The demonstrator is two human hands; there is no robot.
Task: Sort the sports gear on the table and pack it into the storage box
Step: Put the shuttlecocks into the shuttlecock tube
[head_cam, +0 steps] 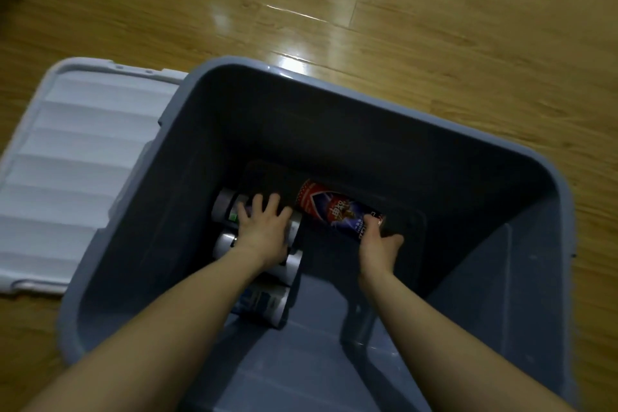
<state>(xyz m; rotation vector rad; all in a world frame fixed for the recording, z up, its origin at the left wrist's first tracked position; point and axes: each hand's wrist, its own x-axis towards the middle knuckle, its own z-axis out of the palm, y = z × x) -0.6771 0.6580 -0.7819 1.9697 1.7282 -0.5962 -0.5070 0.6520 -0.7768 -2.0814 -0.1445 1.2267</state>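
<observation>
So both arms are down in the box (434, 117), which sits on the floor with its lid (83, 160) beside it. Left hand (264, 227) lies flat, fingers spread, on a row of pale cans (224, 211) at the left wall. Right hand (376, 239) grips the end of a red tube (334, 207), probably shuttlecocks, hard to tell in the dark. Looks like the arranging step; next it needs nudging snug against the cans.

Left hand (264, 227) hides tube (224, 211) labels; perhaps shuttlecock tubes.
</observation>
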